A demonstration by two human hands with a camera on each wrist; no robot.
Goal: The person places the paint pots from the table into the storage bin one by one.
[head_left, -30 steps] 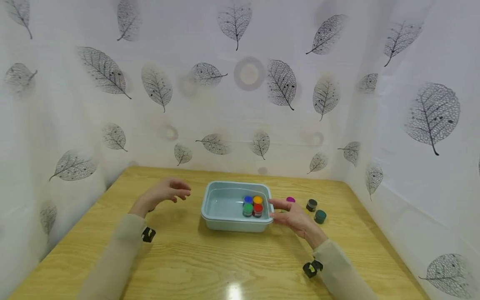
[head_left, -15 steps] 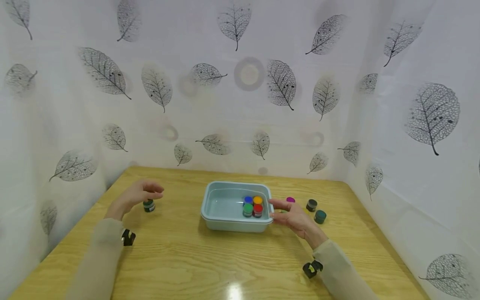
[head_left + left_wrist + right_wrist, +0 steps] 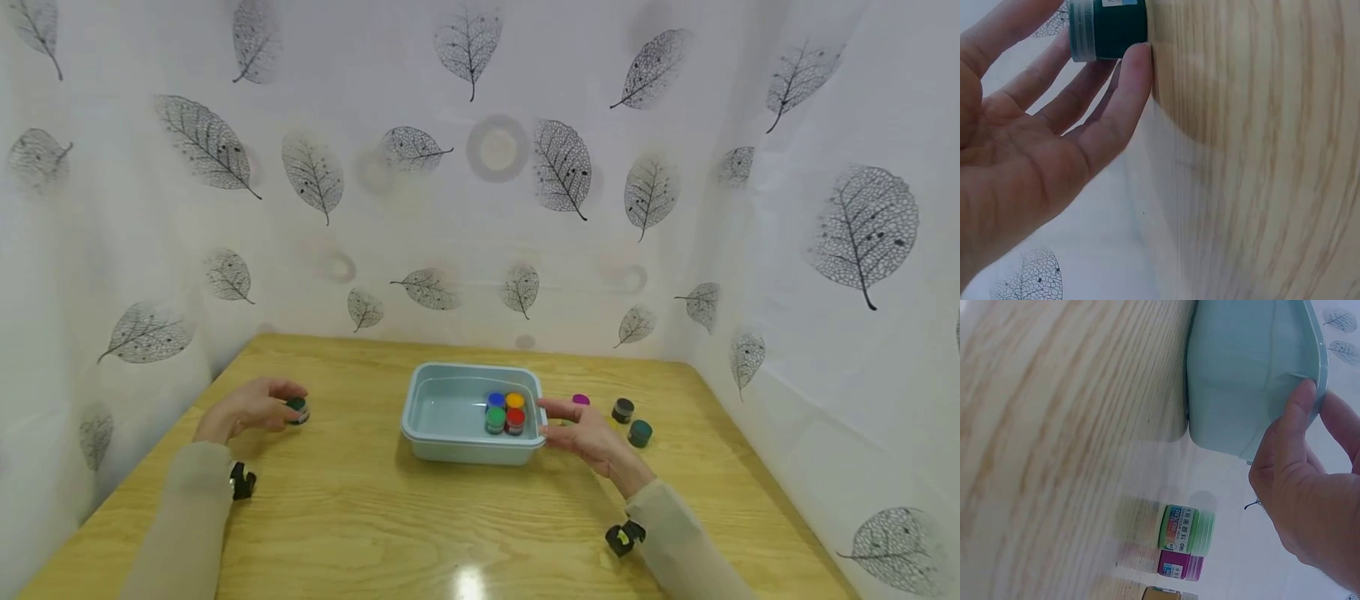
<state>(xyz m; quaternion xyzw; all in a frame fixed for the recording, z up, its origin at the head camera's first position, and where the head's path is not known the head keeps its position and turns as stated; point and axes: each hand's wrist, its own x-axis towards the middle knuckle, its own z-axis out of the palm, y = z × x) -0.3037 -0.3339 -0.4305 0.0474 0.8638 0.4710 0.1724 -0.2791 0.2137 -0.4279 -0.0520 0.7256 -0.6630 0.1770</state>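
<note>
Head view: on the left of the wooden table (image 3: 360, 508), the left hand (image 3: 251, 406), half open, curves its fingers around an upright dark-green plastic jar (image 3: 298, 410). Further right, the right hand (image 3: 588, 435) pinches the right rim of a pale blue rectangular plastic tub (image 3: 450, 451) with four small round jars (image 3: 515, 422) at its right end.

Left wrist view: a fingertip touches the jar's lower side; how firmly it grips, I cannot tell.

Right wrist view: a light-green round jar (image 3: 1179, 529) and a magenta one (image 3: 1174, 565) stand right of the tub.
</note>
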